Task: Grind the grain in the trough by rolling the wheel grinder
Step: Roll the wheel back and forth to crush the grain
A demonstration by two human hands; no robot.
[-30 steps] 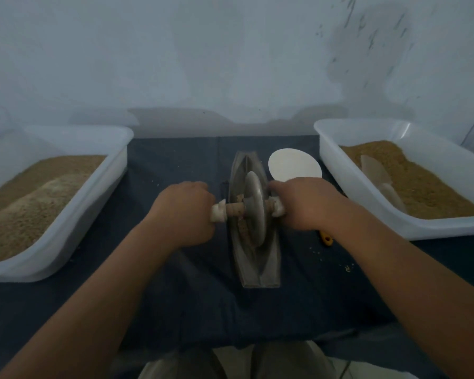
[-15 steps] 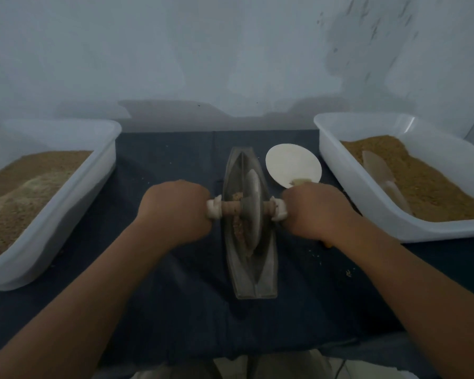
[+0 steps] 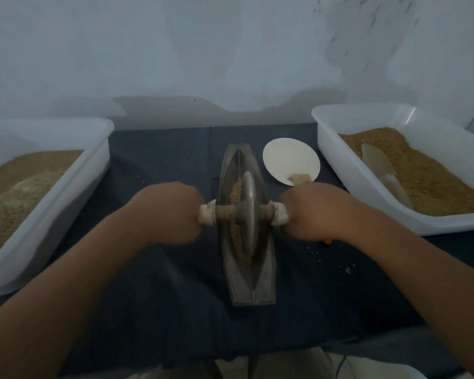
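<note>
Head view.

Metal boat-shaped trough [image 3: 248, 283] at mid-desk, lengthwise away from the body, on dark blue cloth covering the desk [image 3: 162, 283]. Wheel grinder [image 3: 249, 212] standing upright in the trough groove, about mid-length. Axle crosswise, brown wood, white wrapping at both ends. Grain [image 3: 235, 192] banked in a narrow strip along the left face of the wheel, inside the trough.

Left hand [image 3: 173, 212] wrapped round the left axle end, fingers curled tight. Right hand [image 3: 316, 212] gripping the right axle end the same way. Both forearms stretched forward.

Containers:
- Left white plastic bin [image 3: 66, 201]: filled high with tan grain, a paler heap toward the near end.
- Right white plastic bin [image 3: 348, 165]: brown granular fill, a translucent scoop [image 3: 381, 170] lying on it.
- White paper plate [image 3: 288, 157] between trough and right bin, just beyond the right hand; small tan pile at its near edge.

Loose grains [image 3: 348, 269] scattered on the cloth right of the trough. Small orange item [image 3: 327, 242] peeking from under the right hand; cannot tell what.
</note>
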